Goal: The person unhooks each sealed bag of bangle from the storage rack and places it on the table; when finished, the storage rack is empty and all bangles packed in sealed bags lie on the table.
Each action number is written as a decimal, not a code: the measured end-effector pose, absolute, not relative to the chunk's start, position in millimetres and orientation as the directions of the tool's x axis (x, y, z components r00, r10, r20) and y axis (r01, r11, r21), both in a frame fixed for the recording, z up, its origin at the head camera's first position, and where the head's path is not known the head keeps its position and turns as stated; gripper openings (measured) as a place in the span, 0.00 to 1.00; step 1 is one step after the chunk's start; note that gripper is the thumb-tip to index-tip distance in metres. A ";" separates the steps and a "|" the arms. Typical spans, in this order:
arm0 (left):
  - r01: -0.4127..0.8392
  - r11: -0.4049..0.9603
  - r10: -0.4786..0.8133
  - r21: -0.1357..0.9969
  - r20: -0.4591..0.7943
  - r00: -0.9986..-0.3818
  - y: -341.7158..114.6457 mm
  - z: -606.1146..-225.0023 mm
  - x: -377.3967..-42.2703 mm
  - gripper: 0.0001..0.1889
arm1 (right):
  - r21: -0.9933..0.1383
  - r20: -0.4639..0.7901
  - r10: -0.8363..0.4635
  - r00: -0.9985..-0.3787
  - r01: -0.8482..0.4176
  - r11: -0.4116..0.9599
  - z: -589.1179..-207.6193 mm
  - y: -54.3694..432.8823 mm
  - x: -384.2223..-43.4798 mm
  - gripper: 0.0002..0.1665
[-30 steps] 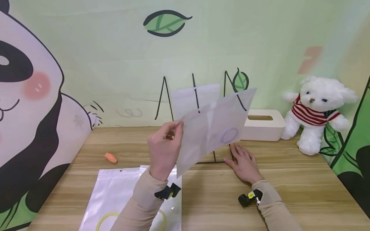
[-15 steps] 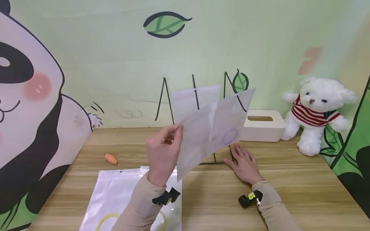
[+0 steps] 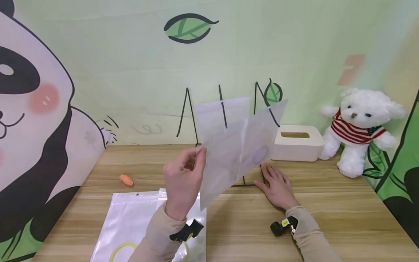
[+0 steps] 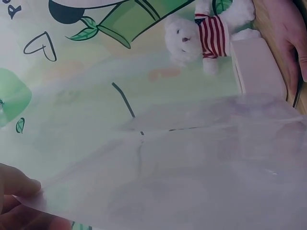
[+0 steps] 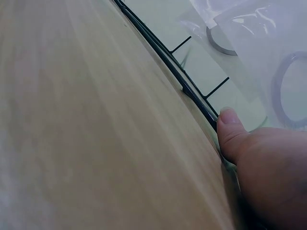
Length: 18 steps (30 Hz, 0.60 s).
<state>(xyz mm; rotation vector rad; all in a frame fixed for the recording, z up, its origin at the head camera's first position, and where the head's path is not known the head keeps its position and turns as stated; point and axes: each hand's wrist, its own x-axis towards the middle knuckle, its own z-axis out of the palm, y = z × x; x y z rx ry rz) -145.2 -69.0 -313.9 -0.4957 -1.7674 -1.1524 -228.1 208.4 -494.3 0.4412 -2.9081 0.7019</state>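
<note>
My left hand [image 3: 183, 180] pinches one edge of a translucent plastic bag [image 3: 226, 171] between thumb and fingers, holding it raised and slanted. A purple ring [image 3: 254, 158] shows in that bag's lower right part. Behind it, a second bag [image 3: 209, 114] hangs on the middle prong of a black wire rack [image 3: 243, 185]. The raised bag overlaps both. My right hand [image 3: 276, 185] rests at the rack's right base corner, fingers extended. In the right wrist view its thumb [image 5: 230, 129] lies against the base bar [image 5: 192, 91].
Two white bags [image 3: 131, 214] with yellow rings [image 3: 122, 244] lie on the table's left, partly under my left sleeve. A small orange item [image 3: 126, 180] lies beyond them. A white tissue box [image 3: 296, 147] and a white teddy bear [image 3: 355, 127] stand at right, near the wall.
My left hand has come down slightly and to the left, its held bag dipping at the near edge and showing more of the hanging bag. My right hand stays put.
</note>
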 end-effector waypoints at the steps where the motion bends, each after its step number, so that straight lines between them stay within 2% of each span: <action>1: 0.731 0.474 -0.147 0.491 0.863 -0.484 -69.0 -313.9 -143.9 0.01 | -0.427 0.177 -0.252 -0.951 -0.305 0.851 -494.3 208.4 -228.1 0.43; 12: 0.725 0.460 -0.133 0.513 0.847 -0.515 -68.9 -319.3 -129.1 0.04 | -0.427 0.169 -0.251 -0.953 -0.301 0.853 -492.8 207.7 -227.3 0.42; 15: 0.720 0.424 -0.133 0.550 0.824 -0.551 -69.0 -321.3 -125.1 0.04 | -0.428 0.170 -0.254 -0.952 -0.303 0.852 -492.3 208.0 -227.5 0.42; 18: 0.698 0.371 -0.135 0.613 0.779 -0.612 -68.9 -323.6 -121.3 0.03 | -0.428 0.170 -0.256 -0.952 -0.305 0.851 -492.3 208.1 -228.0 0.42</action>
